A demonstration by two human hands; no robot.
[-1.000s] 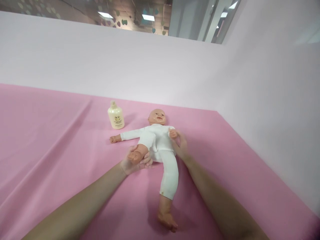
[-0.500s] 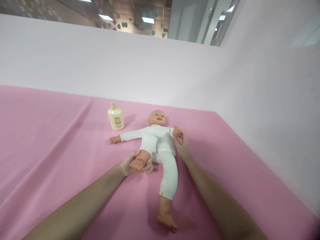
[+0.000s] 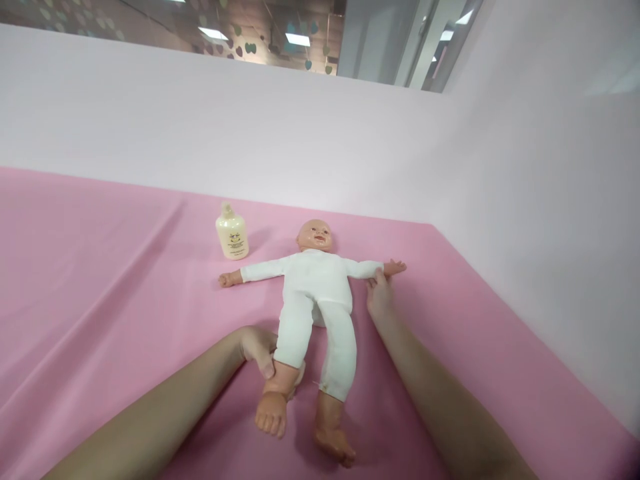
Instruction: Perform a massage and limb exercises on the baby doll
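Observation:
A baby doll [image 3: 320,277] with a white cloth body lies on its back, head toward the wall and feet toward me. Its arms stretch out to both sides. My left hand [image 3: 263,352] is wrapped round the lower leg on the left, thumb on top and fingers passing underneath, partly hidden by the leg. On the other side, my right hand [image 3: 381,293] grips the doll's arm near the wrist, with part of the fingers hidden behind the sleeve. The leg on the right lies straight and untouched.
A cream pump bottle [image 3: 233,235] stands upright left of the doll's head. Pink cloth [image 3: 125,287] with a long crease covers the surface. White walls [image 3: 250,133] rise behind and at the right, with a window [image 3: 280,40] above.
The held leg has come down from its raised, bent position to lie nearly straight. The arm in my right hand has moved outward to the right.

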